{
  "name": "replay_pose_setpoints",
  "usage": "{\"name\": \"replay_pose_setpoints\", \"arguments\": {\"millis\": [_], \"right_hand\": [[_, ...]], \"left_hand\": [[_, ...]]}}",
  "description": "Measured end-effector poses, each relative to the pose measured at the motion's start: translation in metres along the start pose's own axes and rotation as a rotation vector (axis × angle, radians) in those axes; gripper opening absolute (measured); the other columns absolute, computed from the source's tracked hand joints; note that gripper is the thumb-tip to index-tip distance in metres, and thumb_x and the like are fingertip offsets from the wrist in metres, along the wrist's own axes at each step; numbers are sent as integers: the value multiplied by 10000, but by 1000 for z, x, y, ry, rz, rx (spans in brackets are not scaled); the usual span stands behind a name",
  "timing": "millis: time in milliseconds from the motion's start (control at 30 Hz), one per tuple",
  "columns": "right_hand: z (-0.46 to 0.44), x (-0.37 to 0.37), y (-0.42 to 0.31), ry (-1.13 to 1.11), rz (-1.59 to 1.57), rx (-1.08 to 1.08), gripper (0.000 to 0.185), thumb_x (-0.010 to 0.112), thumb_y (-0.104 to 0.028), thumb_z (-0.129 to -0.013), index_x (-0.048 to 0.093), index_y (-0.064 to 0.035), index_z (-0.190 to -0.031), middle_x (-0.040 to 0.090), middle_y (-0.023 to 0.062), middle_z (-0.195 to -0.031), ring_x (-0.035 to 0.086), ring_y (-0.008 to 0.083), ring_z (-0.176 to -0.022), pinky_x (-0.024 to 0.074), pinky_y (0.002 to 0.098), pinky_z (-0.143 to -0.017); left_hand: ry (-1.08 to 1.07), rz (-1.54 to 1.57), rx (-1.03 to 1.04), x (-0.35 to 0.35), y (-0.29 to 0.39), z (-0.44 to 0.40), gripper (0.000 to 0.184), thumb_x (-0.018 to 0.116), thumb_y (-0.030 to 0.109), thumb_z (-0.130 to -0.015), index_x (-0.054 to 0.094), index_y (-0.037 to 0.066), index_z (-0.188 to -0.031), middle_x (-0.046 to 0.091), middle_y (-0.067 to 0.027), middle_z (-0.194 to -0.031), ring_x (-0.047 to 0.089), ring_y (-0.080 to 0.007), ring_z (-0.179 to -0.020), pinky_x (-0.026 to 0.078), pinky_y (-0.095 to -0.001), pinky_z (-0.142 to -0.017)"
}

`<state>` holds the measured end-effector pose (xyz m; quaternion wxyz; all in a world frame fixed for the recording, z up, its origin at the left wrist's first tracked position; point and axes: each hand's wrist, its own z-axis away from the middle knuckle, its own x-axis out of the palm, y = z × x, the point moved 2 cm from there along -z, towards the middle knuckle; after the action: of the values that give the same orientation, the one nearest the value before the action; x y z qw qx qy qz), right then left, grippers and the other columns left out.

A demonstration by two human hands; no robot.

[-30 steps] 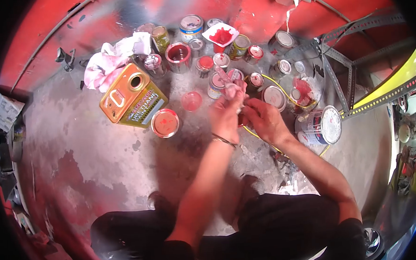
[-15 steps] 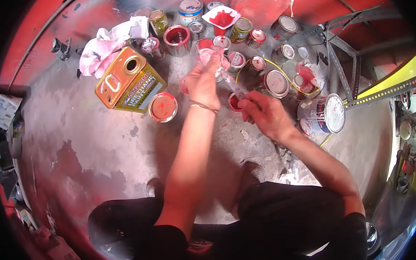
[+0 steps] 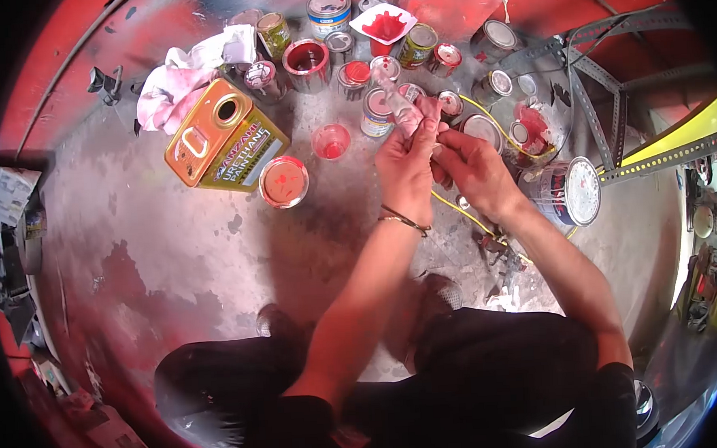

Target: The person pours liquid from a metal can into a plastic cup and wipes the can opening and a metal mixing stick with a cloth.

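Below, the blotchy grey concrete floor (image 3: 174, 266) carried the boxy orange-topped metal tin (image 3: 238, 161), well left of both hands. The left hand (image 3: 408, 160) had its grip closed on a crumpled pink-stained rag (image 3: 427, 111); the right hand (image 3: 476, 171) met it, grip narrow, contents hidden. A red-smeared clear cup (image 3: 331, 143) sat between tin and left hand. A slim translucent strip (image 3: 392, 92) jutted from the rag.

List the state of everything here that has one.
Orange-topped tin: upright, uncapped.
White cloth: crumpled, pink-stained.
Can of dark red paint: open.
Clear cup: open, red inside.
Large can, far right: closed.
Yellow cord: loose, curved.
Left hand: closed on pinkish rag.
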<state>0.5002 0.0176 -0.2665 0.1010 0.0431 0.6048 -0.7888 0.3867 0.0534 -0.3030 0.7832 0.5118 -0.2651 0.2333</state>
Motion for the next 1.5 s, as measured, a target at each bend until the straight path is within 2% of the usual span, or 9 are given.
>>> {"name": "replay_pose_setpoints", "arguments": {"millis": [267,333,700,733,1000,1100,1300,1400,1500], "right_hand": [[10,10,-6,-24,10,31,258,572,-265,-1115,681,-39,-1056,616,-26,-793,547,67,-744,456,257,-692],[2,5,-7,21,22,-15,259,565,-260,-1116,676,-33,-1055,621,-26,-794,549,67,-746,458,260,-691],[14,9,-17,58,280,-22,212,590,-204,-1081,676,-19,-1023,666,37,-803,610,111,-748,511,303,-711],[7,6,-12,93,284,-33,199,588,-175,-1071,676,-10,-1001,675,60,-802,632,136,-738,525,317,-708],[16,18,-17,46,346,-29,203,563,-173,-1055,676,-16,-991,694,96,-802,697,208,-754,542,360,-717],[5,6,-15,53,345,-45,234,586,-220,-1090,683,-10,-1059,671,26,-794,619,98,-758,512,291,-708],[7,12,9,35,455,-202,237,587,-223,-1090,692,-14,-1057,676,27,-799,617,96,-750,505,295,-696],[22,19,-14,31,415,2,194,577,-177,-1050,692,-27,-1004,715,105,-834,699,202,-757,544,351,-714],[20,9,-16,59,310,-40,222,595,-215,-1090,699,-19,-1073,666,16,-797,608,85,-751,498,283,-696]], "left_hand": [[-44,134,99,-25,37,-50,234,701,184,-1034,734,29,-1206,767,-83,-1169,702,-133,-961,555,-312,-907],[-58,-23,-128,-7,10,-7,242,696,172,-1036,727,22,-1224,773,-84,-1141,698,-133,-988,537,-304,-922],[-36,-15,197,-30,20,-46,160,628,170,-1073,719,96,-1181,778,-47,-1040,712,-124,-894,544,-260,-739],[-66,-50,-10,-22,-1,-23,182,656,190,-1059,708,104,-1212,778,-48,-1040,710,-129,-906,546,-295,-775],[-10,-1,37,-36,26,-55,200,684,207,-1051,735,55,-1171,780,-69,-1026,708,-135,-846,552,-306,-814],[7,-51,159,-18,18,-38,232,684,202,-1051,721,22,-1193,780,-74,-1019,714,-141,-873,553,-298,-816],[127,-141,-49,-18,15,-18,232,739,214,-1014,705,30,-1151,775,-60,-979,691,-129,-874,535,-306,-838],[47,24,72,-52,34,-73,185,725,256,-1020,751,99,-1113,790,-40,-942,725,-133,-923,485,-297,-755],[27,10,107,-46,36,-83,188,693,264,-1041,730,108,-1138,784,-33,-970,743,-159,-944,499,-313,-780]]}}
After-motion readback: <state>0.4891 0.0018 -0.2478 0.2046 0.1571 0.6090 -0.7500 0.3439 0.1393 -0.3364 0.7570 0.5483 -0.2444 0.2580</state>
